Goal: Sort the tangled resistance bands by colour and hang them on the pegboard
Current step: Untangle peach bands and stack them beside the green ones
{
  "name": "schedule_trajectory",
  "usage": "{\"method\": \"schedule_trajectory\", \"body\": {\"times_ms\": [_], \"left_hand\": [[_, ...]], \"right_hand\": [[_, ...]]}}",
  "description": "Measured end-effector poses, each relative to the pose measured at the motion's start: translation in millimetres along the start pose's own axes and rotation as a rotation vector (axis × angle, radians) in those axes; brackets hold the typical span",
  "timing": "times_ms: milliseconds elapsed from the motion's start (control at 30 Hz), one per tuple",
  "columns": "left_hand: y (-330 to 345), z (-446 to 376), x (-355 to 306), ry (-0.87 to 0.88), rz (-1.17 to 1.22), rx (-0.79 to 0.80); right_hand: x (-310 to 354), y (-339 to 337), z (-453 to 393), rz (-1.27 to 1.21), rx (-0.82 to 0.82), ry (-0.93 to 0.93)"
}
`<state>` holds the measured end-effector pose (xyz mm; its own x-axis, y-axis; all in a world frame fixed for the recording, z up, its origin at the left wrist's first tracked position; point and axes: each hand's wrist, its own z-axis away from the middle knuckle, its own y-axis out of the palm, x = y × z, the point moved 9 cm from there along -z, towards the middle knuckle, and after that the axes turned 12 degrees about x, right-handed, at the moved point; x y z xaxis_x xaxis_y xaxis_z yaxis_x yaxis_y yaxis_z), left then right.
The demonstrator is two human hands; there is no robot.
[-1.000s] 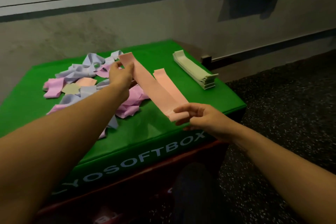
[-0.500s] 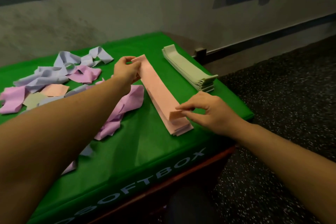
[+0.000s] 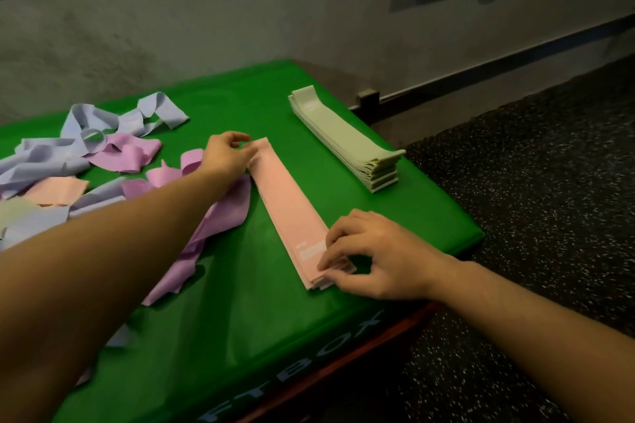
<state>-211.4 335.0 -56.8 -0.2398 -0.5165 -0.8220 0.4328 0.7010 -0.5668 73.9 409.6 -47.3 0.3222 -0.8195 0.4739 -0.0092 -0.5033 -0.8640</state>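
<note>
A stack of salmon-pink bands (image 3: 290, 208) lies flat on the green box (image 3: 240, 319). My left hand (image 3: 226, 156) pinches the far end of the top pink band. My right hand (image 3: 371, 256) pinches the stack's near end between curled fingers and thumb. A neat stack of pale green bands (image 3: 347, 141) lies to the right near the box's edge. A tangled pile of lilac-blue bands (image 3: 103, 127), purple bands (image 3: 220, 213) and a loose pink band (image 3: 55, 189) is spread over the left half. No pegboard is in view.
The green box stands against a grey wall (image 3: 240, 21). Dark speckled floor (image 3: 549, 182) lies to its right. A dark pipe or rail (image 3: 481, 72) runs along the wall base behind the box's far right corner.
The pink band held up between both hands has come down flat onto the pink stack. My view has shifted down and to the right, so the tangled pile sits further left.
</note>
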Motion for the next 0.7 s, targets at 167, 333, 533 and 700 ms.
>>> {"method": "schedule_trajectory", "body": {"times_ms": [167, 333, 533, 700], "left_hand": [[-14, 13, -13, 0.079, -0.129, -0.029], [-39, 50, -29, 0.219, -0.259, 0.050], [-90, 121, -21, 0.334, -0.440, 0.132], [-153, 168, 16, 0.307, -0.521, 0.069]], "right_hand": [[4, -15, -9, -0.100, -0.077, 0.034], [18, -15, -34, -0.091, -0.043, 0.094], [55, -5, -78, -0.120, -0.042, 0.100], [90, 5, -120, -0.155, -0.069, 0.078]]}}
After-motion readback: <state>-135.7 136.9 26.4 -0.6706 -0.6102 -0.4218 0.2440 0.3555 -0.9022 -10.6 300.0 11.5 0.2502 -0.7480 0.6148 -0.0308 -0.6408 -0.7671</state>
